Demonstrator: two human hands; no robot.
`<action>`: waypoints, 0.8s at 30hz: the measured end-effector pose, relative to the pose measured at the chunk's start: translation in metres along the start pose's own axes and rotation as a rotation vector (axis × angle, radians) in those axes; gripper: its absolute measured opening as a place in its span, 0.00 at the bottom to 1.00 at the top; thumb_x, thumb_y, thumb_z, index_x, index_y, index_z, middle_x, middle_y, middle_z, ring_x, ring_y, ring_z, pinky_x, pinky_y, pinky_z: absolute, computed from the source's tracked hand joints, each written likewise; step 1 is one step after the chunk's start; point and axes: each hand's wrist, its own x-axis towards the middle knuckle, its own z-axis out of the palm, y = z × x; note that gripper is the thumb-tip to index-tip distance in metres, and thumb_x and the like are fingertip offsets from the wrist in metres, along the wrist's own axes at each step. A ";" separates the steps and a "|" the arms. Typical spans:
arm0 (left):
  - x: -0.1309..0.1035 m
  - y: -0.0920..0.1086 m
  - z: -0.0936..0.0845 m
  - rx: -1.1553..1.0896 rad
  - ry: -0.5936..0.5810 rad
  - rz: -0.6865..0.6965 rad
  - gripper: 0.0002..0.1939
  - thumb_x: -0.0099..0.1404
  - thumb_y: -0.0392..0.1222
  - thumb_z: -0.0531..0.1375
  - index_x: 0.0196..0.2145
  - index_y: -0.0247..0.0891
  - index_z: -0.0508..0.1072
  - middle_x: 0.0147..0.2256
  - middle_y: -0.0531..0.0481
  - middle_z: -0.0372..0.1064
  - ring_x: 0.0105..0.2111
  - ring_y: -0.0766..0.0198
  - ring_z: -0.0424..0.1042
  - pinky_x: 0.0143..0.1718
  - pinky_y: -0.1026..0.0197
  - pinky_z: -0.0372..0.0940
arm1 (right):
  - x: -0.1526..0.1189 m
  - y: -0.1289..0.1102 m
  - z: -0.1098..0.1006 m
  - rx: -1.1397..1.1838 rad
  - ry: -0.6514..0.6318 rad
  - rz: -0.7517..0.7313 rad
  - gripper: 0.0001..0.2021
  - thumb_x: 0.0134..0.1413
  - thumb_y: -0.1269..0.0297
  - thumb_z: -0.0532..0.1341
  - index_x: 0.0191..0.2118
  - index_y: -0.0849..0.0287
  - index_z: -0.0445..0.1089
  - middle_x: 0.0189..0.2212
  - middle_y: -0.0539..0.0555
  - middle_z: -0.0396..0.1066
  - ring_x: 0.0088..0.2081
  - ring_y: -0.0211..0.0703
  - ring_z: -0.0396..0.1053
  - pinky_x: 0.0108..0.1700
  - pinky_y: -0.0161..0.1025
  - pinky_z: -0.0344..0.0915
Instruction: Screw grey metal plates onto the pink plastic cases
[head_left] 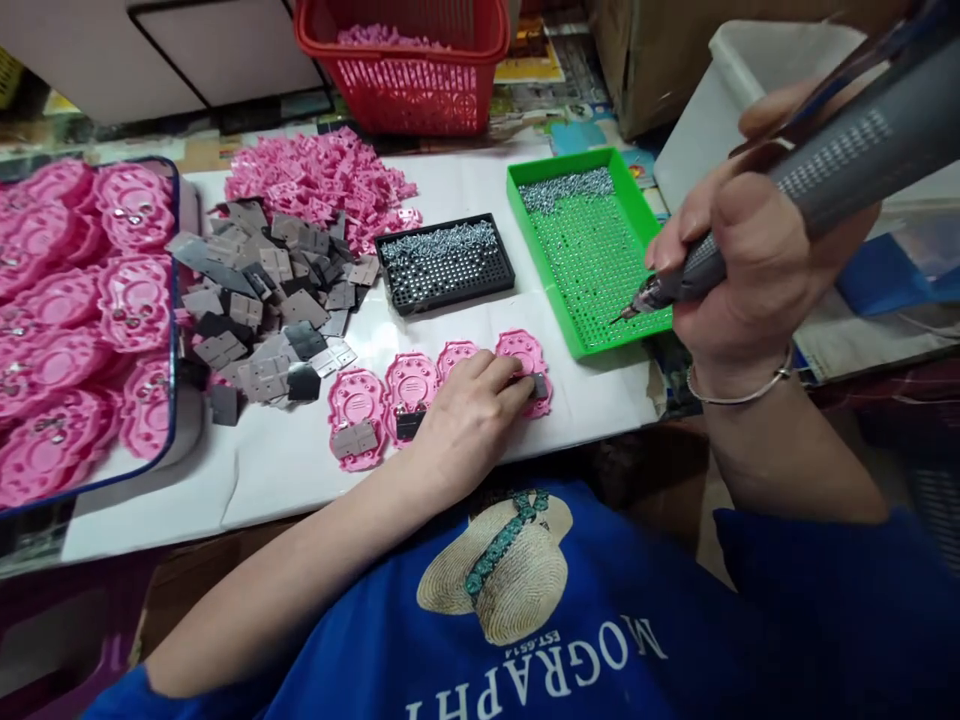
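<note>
Facing a white-topped table [292, 470], I have at my left a white tub with a blue rim [175, 340], piled with pink scalloped plastic casings [139, 300]. A red slatted plastic basket [420, 95] stands at the back. My right hand [757, 260] is closed firmly round a grey cylindrical power screwdriver [847, 150], its thin tip over the near end of a green perforated plastic tray [600, 270]; whether it touches, I cannot tell. Beside the tub spread a heap of flat grey metal plates [277, 290] and, behind it, a heap of small pink plastic parts [315, 180]. A black perforated plastic tray [450, 297] sits between these and the green one. Nearest me, four more casings stand in a row. My left hand [480, 400] lies over the right part of that row, fingers at a small dark grey plate [538, 387] on the rightmost casing; I cannot tell whether they pinch it. Tiny silvery screws [566, 188] gather at the far ends of both trays.
</note>
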 end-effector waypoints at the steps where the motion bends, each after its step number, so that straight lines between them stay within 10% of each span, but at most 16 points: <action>1: 0.000 -0.001 -0.001 -0.010 -0.007 0.003 0.11 0.72 0.34 0.54 0.46 0.33 0.75 0.38 0.42 0.72 0.38 0.58 0.66 0.40 0.56 0.65 | 0.000 0.005 -0.005 -0.011 0.011 0.003 0.11 0.46 0.60 0.69 0.39 0.49 0.73 0.36 0.46 0.71 0.19 0.32 0.60 0.19 0.37 0.57; 24: 0.008 -0.001 0.006 -0.043 0.013 0.002 0.10 0.72 0.33 0.54 0.43 0.32 0.76 0.37 0.43 0.73 0.36 0.59 0.67 0.38 0.58 0.65 | -0.008 0.045 -0.028 0.068 -0.020 -0.021 0.15 0.49 0.55 0.70 0.39 0.53 0.68 0.20 0.42 0.61 0.16 0.31 0.60 0.18 0.33 0.59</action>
